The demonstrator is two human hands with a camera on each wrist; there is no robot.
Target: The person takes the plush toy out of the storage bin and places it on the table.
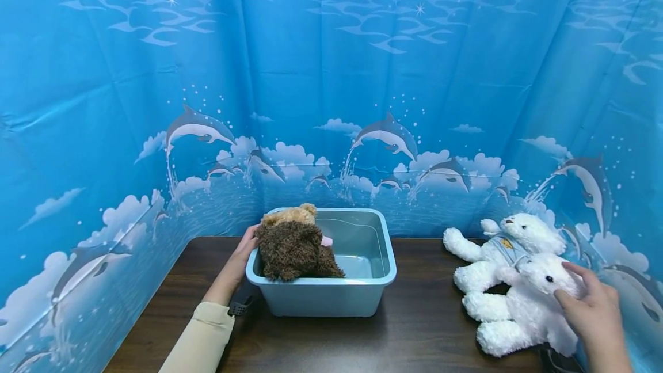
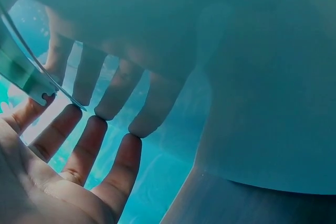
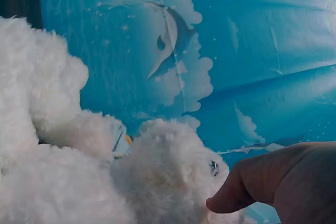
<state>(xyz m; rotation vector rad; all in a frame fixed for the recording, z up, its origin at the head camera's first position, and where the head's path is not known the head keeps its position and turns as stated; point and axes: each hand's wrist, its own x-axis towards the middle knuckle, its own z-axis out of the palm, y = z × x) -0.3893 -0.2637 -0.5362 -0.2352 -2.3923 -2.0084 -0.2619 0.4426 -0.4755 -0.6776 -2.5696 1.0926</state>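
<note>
My left hand (image 1: 247, 246) is at the left rim of a blue-grey plastic bin (image 1: 331, 298). In the left wrist view, its nearly straight fingers (image 2: 84, 150) touch the bin's glossy outer wall; the thumb does not show. Inside the bin's left half lie a dark brown plush toy (image 1: 295, 249) and a tan plush toy (image 1: 290, 214). At the right, my right hand (image 1: 595, 304) grips the head of a white plush toy (image 1: 533, 304), its thumb pressed near the face. Behind that lies a white plush bear (image 1: 528, 235) in a blue top. The far fingers are partly hidden.
Bin and white toys rest on a dark wooden table (image 1: 425, 315). A blue dolphin-print curtain (image 1: 331, 73) encloses the back and both sides, close to the white toys. A small pink piece (image 1: 326, 241) shows beside the brown toy.
</note>
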